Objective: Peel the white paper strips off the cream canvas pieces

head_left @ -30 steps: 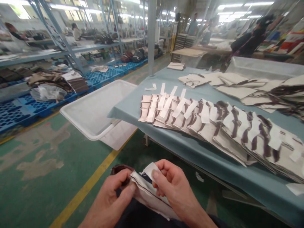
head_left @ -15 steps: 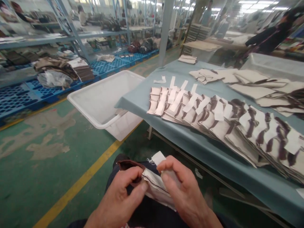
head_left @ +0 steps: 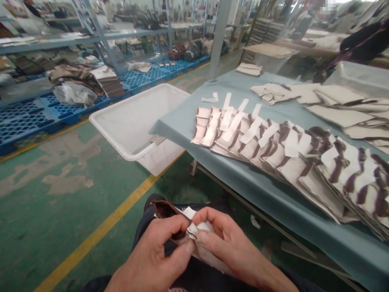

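A folded fabric piece, cream with a dark brown part [head_left: 165,209], lies over my lap. My left hand [head_left: 161,243] pinches its edge between thumb and forefinger. Right beside it, my right hand [head_left: 223,239] has thumb and fingers closed on the cream cloth and a white strip [head_left: 190,212], which shows behind the fingertips. The fingertips of both hands nearly touch, and they cover part of the edge. On the table [head_left: 176,125], overlapping rows of similar cream and brown pieces [head_left: 202,125] carry white strips.
A white plastic tub [head_left: 121,134] stands left of the table, beside a grey post [head_left: 219,40]. Blue pallets [head_left: 133,81] with bundles and shelving are behind. More cream pieces [head_left: 340,95] lie on the table's far side, near a clear bin [head_left: 361,77]. A person in dark clothing [head_left: 364,40] is at upper right.
My right hand has moved left and closer to my left hand, bringing the white strip against the fabric edge. The view has shifted slightly.
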The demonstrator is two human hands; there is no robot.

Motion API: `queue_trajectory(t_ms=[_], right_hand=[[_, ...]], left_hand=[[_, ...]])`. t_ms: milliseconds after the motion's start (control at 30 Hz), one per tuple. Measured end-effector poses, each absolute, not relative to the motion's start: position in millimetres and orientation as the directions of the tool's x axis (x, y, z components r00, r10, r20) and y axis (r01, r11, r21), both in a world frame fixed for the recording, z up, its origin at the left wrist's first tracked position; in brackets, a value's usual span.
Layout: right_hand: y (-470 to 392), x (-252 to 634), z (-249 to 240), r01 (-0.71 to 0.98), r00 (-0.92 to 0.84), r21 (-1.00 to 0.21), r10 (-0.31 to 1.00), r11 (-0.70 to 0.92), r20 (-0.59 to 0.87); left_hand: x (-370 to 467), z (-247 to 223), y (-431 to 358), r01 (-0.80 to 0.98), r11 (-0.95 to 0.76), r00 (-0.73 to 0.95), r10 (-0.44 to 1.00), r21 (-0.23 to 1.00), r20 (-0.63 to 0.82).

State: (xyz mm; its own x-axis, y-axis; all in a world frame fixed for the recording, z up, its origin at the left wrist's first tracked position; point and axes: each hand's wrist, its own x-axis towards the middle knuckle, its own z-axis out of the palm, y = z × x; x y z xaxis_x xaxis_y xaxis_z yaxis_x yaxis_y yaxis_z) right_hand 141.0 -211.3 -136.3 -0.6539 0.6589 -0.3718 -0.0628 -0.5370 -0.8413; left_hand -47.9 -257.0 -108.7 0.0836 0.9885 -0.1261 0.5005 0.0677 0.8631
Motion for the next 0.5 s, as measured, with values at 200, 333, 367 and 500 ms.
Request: queue_trajectory(t_ms=[200, 333, 367, 500], right_hand=[[-207.9, 141.7, -138.5, 0.051, -0.598, -0.858, 0.673, -0.511, -0.435], [-207.0, 144.5, -130.8, 0.144, -0.506, -0.939, 0.792, -0.312, -0.341], [-206.9, 145.1, -129.6, 0.170, -0.499, -0.944, 0.801, -0.283, -0.330], [-206.1, 146.8, -132.8, 0.119, -0.565, -0.918, 0.734, -0.379, -0.377]], left_hand=[[-49.4, -120.4, -256.3, 0.455, 0.046, 0.145, 0.981, 0.889, -0.125], [-52.6, -125.9, -256.4, 0.430, 0.018, 0.133, 0.988, 0.903, -0.083], [-53.1, -125.8, -256.2, 0.433, 0.019, 0.128, 0.988, 0.901, -0.082], [-52.0, -121.8, -252.4, 0.439, 0.026, 0.146, 0.984, 0.898, -0.100]])
